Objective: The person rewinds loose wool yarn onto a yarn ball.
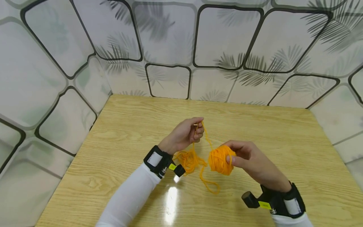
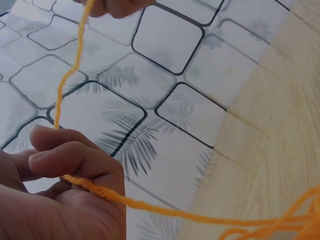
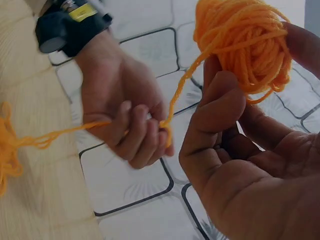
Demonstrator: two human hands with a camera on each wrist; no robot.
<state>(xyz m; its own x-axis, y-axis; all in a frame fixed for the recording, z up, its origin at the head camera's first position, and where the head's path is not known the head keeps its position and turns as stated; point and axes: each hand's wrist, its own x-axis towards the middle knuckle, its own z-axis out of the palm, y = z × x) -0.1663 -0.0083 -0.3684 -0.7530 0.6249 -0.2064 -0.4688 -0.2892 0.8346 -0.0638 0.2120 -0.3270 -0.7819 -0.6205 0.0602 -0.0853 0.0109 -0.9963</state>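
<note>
My right hand (image 1: 249, 157) holds a ball of orange yarn (image 1: 220, 160) above the table, thumb on its near side and fingers behind. In the right wrist view the wound ball (image 3: 245, 47) sits between thumb and fingertips. To its left, my left hand (image 1: 187, 134) has its fingers curled round the yarn strand (image 1: 207, 137), which runs from there to the ball. The left wrist view shows the strand (image 2: 165, 210) passing through the curled fingers. Below the left hand, a loose tangle of the same yarn (image 1: 189, 160) lies on the table, with one loop stretching toward the front.
The wooden table (image 1: 136, 119) meets a patterned covering (image 1: 170, 37) along its back, with more of it at both sides. Black straps with small cameras (image 1: 161, 162) are worn on both wrists. A bright reflection shows on the table's front part.
</note>
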